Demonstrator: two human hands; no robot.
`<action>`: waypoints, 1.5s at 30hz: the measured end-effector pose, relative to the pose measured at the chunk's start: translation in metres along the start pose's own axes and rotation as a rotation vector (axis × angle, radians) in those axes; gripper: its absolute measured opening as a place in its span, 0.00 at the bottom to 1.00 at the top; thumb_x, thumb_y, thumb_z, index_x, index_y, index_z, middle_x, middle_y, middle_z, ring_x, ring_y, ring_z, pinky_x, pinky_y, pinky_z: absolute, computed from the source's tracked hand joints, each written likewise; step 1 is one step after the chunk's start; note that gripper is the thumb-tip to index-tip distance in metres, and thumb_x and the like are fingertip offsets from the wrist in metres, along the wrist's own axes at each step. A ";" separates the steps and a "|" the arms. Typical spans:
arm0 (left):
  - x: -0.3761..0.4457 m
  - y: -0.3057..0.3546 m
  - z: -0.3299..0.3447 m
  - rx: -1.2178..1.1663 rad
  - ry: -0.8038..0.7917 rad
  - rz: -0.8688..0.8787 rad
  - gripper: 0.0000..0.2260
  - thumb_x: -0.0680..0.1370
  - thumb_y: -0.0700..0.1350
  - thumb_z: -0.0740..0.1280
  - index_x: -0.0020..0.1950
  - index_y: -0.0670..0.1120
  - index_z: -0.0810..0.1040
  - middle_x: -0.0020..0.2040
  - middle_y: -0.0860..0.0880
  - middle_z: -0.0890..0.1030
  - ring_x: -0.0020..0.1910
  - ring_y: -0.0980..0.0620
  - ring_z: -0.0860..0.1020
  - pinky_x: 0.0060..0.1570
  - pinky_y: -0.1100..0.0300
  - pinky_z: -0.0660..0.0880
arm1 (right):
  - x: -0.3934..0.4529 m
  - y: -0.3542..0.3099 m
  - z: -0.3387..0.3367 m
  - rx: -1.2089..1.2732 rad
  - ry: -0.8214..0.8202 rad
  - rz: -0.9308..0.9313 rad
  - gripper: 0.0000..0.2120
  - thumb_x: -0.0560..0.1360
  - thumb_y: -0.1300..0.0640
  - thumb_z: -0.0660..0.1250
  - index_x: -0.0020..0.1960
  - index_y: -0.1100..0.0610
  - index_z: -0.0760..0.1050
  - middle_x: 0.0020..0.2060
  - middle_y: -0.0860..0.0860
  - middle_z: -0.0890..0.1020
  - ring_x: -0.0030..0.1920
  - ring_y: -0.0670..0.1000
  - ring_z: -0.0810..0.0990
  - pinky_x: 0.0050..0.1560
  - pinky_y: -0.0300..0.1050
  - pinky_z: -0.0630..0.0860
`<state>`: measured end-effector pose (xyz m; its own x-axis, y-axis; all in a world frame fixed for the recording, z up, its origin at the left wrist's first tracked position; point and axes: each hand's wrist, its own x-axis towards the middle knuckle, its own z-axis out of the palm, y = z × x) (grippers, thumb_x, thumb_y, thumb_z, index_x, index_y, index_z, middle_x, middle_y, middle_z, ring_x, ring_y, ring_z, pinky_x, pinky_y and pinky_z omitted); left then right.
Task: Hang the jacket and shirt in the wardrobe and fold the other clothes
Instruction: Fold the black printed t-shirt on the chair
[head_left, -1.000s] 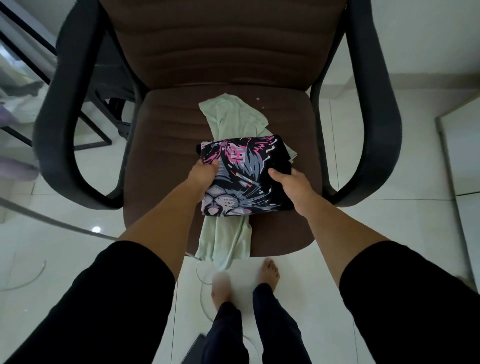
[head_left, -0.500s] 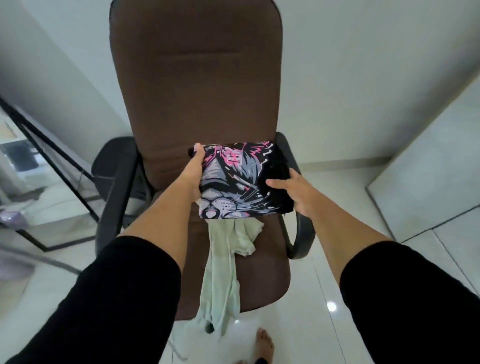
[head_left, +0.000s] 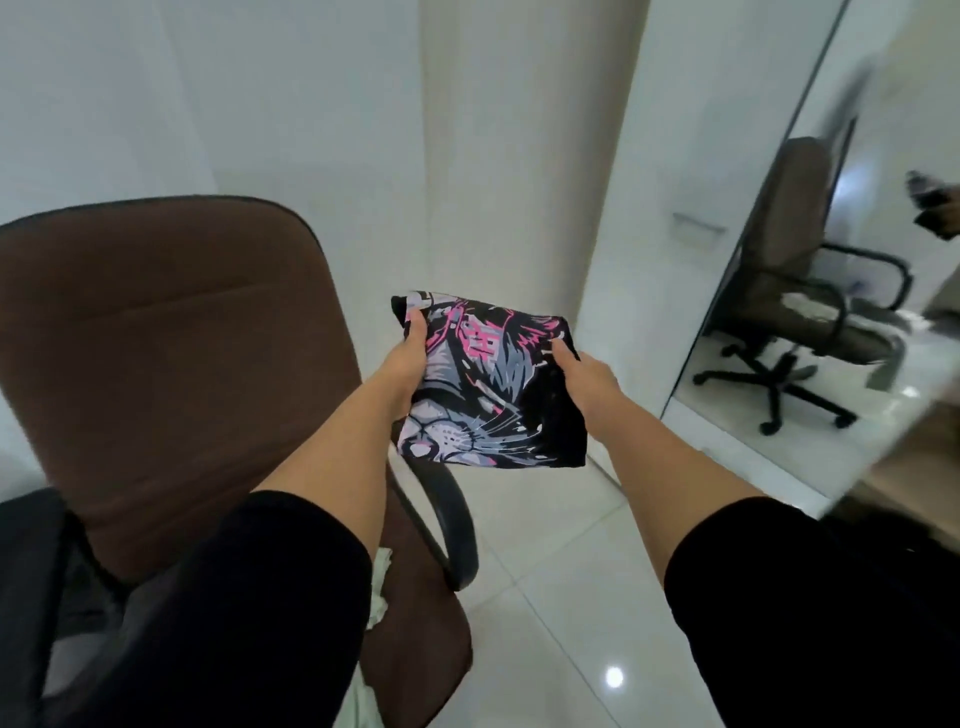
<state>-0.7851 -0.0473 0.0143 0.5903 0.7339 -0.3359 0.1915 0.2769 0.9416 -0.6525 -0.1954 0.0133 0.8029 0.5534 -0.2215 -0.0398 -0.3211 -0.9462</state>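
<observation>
The brown upholstered office chair (head_left: 171, 364) stands to the left of and below the left hand (head_left: 410, 358); a pale green garment (head_left: 379, 582) lies on its seat, mostly hidden by the left arm; that hand grips the left edge of the folded black cloth printed with a pink and grey tiger face (head_left: 493, 384), thumb on top; the right hand (head_left: 582, 374) pinches its right edge (fingers tucked beneath); the cloth hangs in the air between them, over the white tiled floor (head_left: 561, 597); right of the right hand, a tall mirror (head_left: 831, 270) reflects the chair.
</observation>
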 end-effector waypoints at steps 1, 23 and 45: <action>0.002 0.002 0.023 0.022 -0.037 0.009 0.33 0.77 0.68 0.47 0.52 0.41 0.76 0.46 0.41 0.82 0.43 0.44 0.80 0.42 0.55 0.78 | 0.004 0.005 -0.023 -0.004 0.074 -0.019 0.19 0.80 0.44 0.55 0.57 0.58 0.75 0.50 0.55 0.78 0.48 0.53 0.74 0.48 0.43 0.68; -0.032 -0.053 0.570 0.277 -0.719 -0.126 0.40 0.75 0.71 0.42 0.61 0.42 0.76 0.54 0.38 0.82 0.52 0.40 0.81 0.54 0.48 0.78 | -0.011 0.152 -0.499 0.252 0.735 0.218 0.34 0.70 0.31 0.63 0.62 0.58 0.76 0.57 0.56 0.80 0.58 0.58 0.78 0.65 0.55 0.71; 0.133 -0.135 0.887 0.617 -0.907 -0.223 0.41 0.62 0.77 0.61 0.54 0.41 0.78 0.48 0.44 0.82 0.48 0.44 0.81 0.58 0.44 0.76 | 0.154 0.276 -0.699 0.265 0.960 0.366 0.22 0.70 0.47 0.73 0.60 0.54 0.76 0.50 0.53 0.82 0.52 0.56 0.81 0.59 0.53 0.76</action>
<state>-0.0370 -0.5375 -0.1365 0.7993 -0.0875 -0.5946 0.5718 -0.1940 0.7972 -0.1241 -0.7356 -0.1172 0.8446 -0.4189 -0.3335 -0.4094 -0.1039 -0.9064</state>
